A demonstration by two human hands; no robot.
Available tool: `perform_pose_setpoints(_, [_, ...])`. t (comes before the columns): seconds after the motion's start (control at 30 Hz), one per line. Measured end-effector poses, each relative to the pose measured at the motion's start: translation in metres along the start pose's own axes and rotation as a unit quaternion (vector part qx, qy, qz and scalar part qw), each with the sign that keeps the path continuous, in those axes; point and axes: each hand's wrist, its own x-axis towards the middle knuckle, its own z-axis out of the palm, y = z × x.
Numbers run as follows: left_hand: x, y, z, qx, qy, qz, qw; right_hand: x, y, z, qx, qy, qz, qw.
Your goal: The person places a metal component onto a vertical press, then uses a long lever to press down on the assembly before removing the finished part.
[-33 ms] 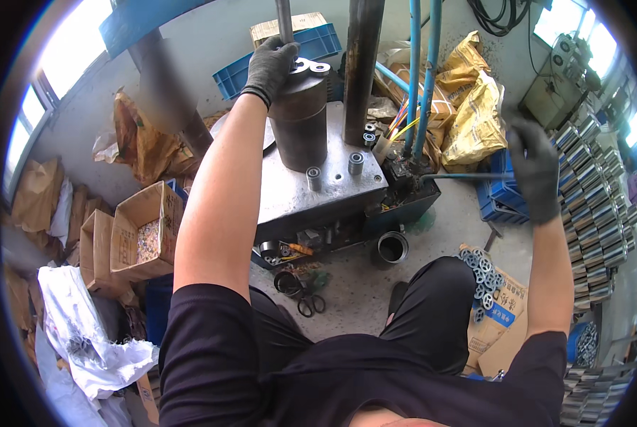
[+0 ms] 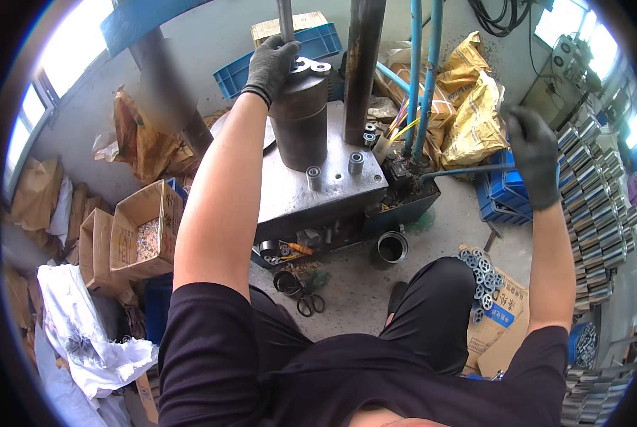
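Note:
My left hand point(image 2: 272, 67), in a dark grey glove, is closed at the top of a thick dark metal cylinder point(image 2: 298, 132). Its fingers curl at the foot of an upright metal rod point(image 2: 284, 21), beside a small pale metal piece with rings point(image 2: 320, 68). What lies under the fingers is hidden. My right hand point(image 2: 534, 156), gloved alike, is raised at the right, fingers loosely bent and not wrapped round anything I can see. The end of a thin lever point(image 2: 471, 171) meets its palm side. Two short metal bushings point(image 2: 313, 178) stand on the steel press table point(image 2: 290, 188).
Dark steel columns point(image 2: 363, 78) and blue pipes point(image 2: 433, 71) rise behind the table. Stacked shiny metal tubes point(image 2: 596, 220) line the right side. Cardboard boxes point(image 2: 165, 228) stand at the left. Scissors point(image 2: 310, 305), a metal pot point(image 2: 390, 249) and flat ringed parts point(image 2: 483, 281) lie low.
The lever's end has risen slightly, and my right hand has shifted up a little with it. My left hand stays where it was.

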Motion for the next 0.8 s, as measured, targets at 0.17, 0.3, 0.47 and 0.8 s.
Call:
perform_pose_setpoints(0.17, [-0.005,0.010,-0.001,-0.005,-0.001,-0.015,1.000,0.057,0.031,0.042,-0.031,-0.014,0.010,0.999])
perform_pose_setpoints(0.3, [-0.005,0.010,-0.002,-0.042,-0.015,-0.010,0.999,0.066,0.039,0.054,-0.013,-0.037,0.037,0.999])
perform_pose_setpoints(0.47, [0.000,-0.002,-0.005,-0.175,0.060,-0.034,0.982,0.064,0.048,0.051,-0.035,-0.068,0.065,0.995])
perform_pose_setpoints(0.8, [-0.003,0.010,0.001,0.003,0.081,0.034,0.996,0.067,0.045,0.047,-0.084,-0.127,0.100,0.983])
